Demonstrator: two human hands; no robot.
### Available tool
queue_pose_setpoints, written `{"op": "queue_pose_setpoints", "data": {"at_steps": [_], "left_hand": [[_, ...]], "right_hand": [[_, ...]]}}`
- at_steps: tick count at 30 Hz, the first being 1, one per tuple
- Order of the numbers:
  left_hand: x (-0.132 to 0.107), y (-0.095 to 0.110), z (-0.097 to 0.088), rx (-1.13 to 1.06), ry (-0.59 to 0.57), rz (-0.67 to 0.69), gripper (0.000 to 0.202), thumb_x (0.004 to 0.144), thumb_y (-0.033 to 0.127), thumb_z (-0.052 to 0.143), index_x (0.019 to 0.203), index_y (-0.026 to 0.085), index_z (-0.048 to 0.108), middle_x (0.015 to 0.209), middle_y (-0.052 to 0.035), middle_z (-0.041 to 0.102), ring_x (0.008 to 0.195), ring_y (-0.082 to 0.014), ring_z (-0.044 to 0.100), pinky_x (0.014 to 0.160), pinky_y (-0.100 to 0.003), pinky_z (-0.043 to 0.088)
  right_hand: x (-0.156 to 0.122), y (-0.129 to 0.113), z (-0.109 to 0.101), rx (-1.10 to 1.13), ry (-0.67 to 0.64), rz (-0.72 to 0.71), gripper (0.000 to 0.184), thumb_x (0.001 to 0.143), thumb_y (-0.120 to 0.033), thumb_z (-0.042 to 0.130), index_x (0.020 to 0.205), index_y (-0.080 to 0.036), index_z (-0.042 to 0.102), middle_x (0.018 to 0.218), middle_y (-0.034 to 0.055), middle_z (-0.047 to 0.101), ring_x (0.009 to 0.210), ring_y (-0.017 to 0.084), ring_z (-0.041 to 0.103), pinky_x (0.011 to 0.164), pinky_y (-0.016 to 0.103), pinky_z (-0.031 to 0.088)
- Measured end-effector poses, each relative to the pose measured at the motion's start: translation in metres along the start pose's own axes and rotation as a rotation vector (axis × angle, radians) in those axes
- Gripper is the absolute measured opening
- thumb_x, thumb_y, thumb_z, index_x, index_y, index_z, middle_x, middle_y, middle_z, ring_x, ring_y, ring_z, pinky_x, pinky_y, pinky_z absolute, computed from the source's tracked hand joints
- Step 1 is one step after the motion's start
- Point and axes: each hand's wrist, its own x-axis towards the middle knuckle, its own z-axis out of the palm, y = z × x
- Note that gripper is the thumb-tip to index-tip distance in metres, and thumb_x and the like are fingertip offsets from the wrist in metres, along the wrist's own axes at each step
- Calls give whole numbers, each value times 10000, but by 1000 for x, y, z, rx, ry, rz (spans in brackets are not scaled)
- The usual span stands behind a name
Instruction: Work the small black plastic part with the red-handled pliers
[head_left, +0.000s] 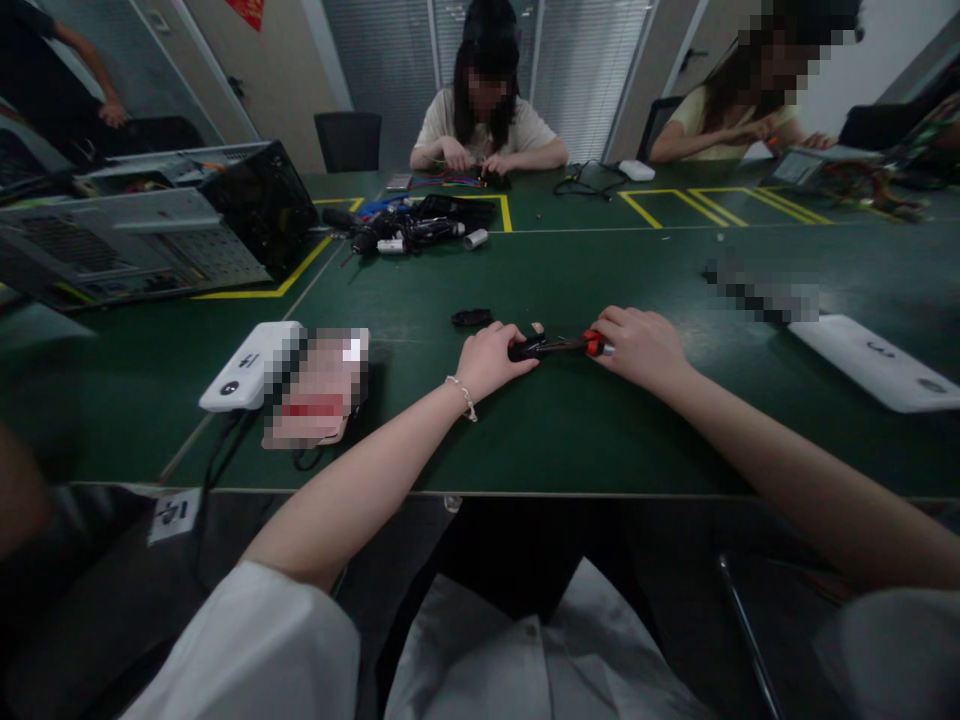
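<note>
My left hand point(491, 358), with a bracelet at its wrist, is closed around a small black part point(527, 347) a little above or on the green table; which of the two I cannot tell. Closed fingers of my right hand point(637, 345) grip a red-handled tool point(595, 343), its thin dark shaft pointing left to the black part. Most of the handle is hidden, so the kind of tool is unclear. A small light tab point(537, 328) shows at the black part's upper edge. Just beyond my left hand lies another black piece point(472, 317).
At left lie a white power bank point(251, 365) and a pink phone-like item point(319, 385). An opened computer case point(142, 240) stands behind them. Black tools and cables point(412, 222) lie farther back. Another white power bank point(877, 360) is at right. People sit across the table.
</note>
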Motion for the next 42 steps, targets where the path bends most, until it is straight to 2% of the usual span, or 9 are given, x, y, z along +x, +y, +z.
{"op": "queue_pose_setpoints", "data": {"at_steps": [42], "left_hand": [[1, -1, 0, -28, 1, 15, 307, 757, 440, 644, 919, 182, 606, 939, -44, 595, 837, -200, 575, 692, -326, 458]], "right_hand": [[0, 2, 2, 4, 8, 2, 264, 813, -342, 496, 919, -154, 649, 930, 108, 620, 725, 190, 530, 575, 303, 336]]}}
